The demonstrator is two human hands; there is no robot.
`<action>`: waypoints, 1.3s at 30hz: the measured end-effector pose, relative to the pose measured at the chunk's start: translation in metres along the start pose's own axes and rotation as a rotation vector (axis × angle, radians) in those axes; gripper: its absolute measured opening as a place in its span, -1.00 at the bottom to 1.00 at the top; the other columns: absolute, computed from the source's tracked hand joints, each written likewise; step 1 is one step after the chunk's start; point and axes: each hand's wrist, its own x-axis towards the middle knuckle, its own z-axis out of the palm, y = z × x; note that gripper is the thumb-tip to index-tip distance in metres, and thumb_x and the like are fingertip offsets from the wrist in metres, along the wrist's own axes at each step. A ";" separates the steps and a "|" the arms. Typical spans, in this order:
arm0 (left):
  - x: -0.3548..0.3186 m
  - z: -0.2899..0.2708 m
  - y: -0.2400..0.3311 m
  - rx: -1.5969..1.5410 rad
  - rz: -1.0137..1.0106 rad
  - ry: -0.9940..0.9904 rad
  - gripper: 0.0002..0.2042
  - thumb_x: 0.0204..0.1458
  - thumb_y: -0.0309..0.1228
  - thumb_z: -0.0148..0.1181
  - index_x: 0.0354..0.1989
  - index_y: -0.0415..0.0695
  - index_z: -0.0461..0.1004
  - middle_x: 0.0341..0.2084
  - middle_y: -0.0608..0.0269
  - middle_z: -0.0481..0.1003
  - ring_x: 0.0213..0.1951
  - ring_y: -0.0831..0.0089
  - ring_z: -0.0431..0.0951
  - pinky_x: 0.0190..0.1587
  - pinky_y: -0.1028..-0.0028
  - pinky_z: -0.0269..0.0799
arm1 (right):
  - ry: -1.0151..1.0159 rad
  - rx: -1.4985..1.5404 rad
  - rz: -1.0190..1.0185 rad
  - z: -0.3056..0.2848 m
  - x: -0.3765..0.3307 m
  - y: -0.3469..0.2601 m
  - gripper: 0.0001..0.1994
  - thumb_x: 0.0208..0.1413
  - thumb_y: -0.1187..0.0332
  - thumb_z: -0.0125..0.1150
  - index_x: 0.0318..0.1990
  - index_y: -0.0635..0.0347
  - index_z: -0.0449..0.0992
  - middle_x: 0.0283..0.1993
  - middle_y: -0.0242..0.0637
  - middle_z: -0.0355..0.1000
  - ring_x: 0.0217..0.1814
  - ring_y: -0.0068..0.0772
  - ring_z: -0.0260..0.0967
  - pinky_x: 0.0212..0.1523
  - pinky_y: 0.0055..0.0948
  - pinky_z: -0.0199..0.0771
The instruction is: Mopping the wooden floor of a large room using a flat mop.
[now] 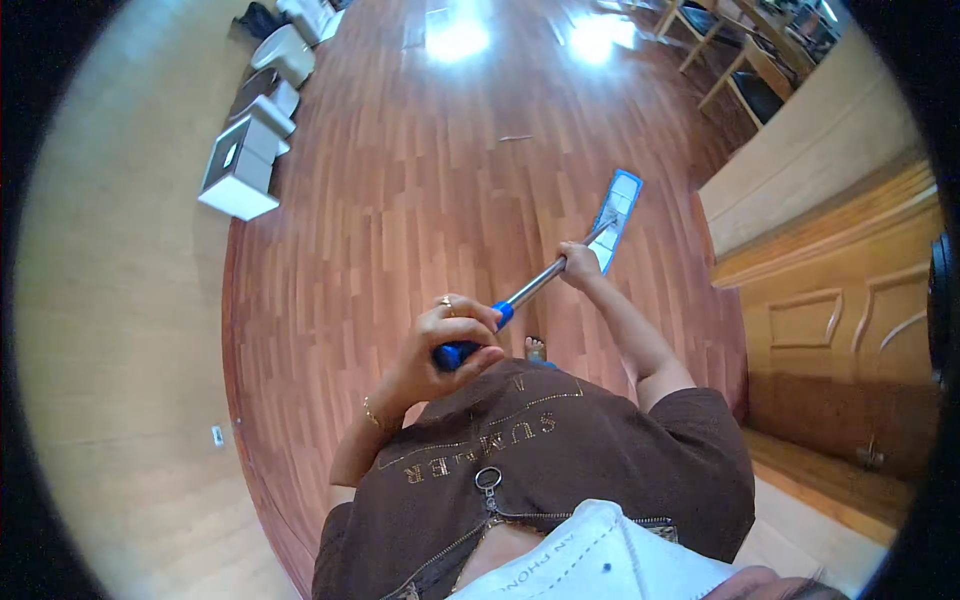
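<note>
A flat mop runs slantwise in front of me, its metal pole (536, 285) rising from the floor toward my body. My left hand (455, 340) is wrapped round the blue grip at the pole's upper end. Lower down, my right hand (578, 265) is closed round the bare metal. The long flat mop head (618, 208), blue-edged with a pale top, lies on the wooden floor (430, 220) ahead and to the right. Part of the pole is hidden behind my right hand.
Along the left wall stand a white cabinet with a dark top (240, 170) and a rounded cream seat (283, 55). Wooden chairs (755, 85) are by a table at the far right. A carved wooden door (840, 330) is on my right. A thin light piece (515, 138) lies on the floor ahead.
</note>
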 end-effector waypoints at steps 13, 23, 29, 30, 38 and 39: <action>-0.098 -0.005 0.118 0.422 0.197 0.570 -0.83 -0.27 -0.30 0.37 -0.57 -0.09 0.53 -0.60 0.34 0.49 -0.43 0.42 0.55 -0.20 0.27 0.42 | -0.436 0.239 -0.536 0.034 -0.004 -0.215 -0.86 -0.25 0.23 0.24 -0.60 0.05 0.49 -0.57 -0.12 0.45 -0.48 0.06 0.42 -0.45 -0.07 0.40; -0.185 -0.015 0.163 0.598 0.350 0.454 -0.62 -0.23 0.05 0.39 -0.39 0.03 0.57 -0.71 0.48 0.36 -0.68 0.57 0.33 -0.30 0.42 0.47 | -0.859 0.473 -0.973 0.086 -0.067 -0.347 -0.67 -0.18 -0.06 0.25 -0.58 -0.03 0.40 -0.60 -0.24 0.37 -0.50 -0.08 0.37 -0.51 -0.13 0.25; -0.207 -0.021 0.153 0.587 0.377 0.371 -0.62 -0.35 -0.02 0.49 -0.49 0.00 0.53 -0.68 0.43 0.41 -0.64 0.57 0.40 -0.38 0.46 0.46 | -0.761 0.477 -1.171 0.158 -0.079 -0.336 -0.78 -0.31 0.21 0.18 -0.66 0.06 0.27 -0.66 -0.18 0.28 -0.55 0.03 0.28 -0.50 -0.08 0.19; -0.212 -0.022 0.149 0.593 0.391 0.371 -0.62 -0.35 -0.02 0.49 -0.49 0.00 0.53 -0.68 0.43 0.41 -0.64 0.57 0.40 -0.38 0.46 0.46 | -0.737 0.444 -1.171 0.150 -0.080 -0.336 -0.79 -0.41 0.26 0.17 -0.71 0.05 0.23 -0.67 -0.22 0.28 -0.53 -0.01 0.30 -0.49 -0.06 0.17; -0.216 -0.021 0.094 0.400 0.303 0.461 -0.65 -0.40 -0.10 0.53 -0.51 -0.04 0.57 -0.55 0.32 0.50 -0.56 0.40 0.49 -0.35 0.35 0.42 | -0.674 0.199 -0.862 0.168 -0.039 -0.266 -0.81 -0.27 0.27 0.18 -0.65 0.04 0.28 -0.62 -0.21 0.31 -0.37 -0.04 0.37 -0.20 -0.06 0.25; -0.211 -0.019 0.081 0.340 0.299 0.494 -0.65 -0.40 -0.12 0.53 -0.51 -0.06 0.57 -0.55 0.29 0.50 -0.55 0.34 0.49 -0.35 0.31 0.40 | -0.636 0.150 -0.860 0.161 -0.032 -0.259 -0.82 -0.26 0.26 0.19 -0.64 0.03 0.30 -0.58 -0.23 0.33 -0.32 -0.06 0.38 -0.19 -0.06 0.25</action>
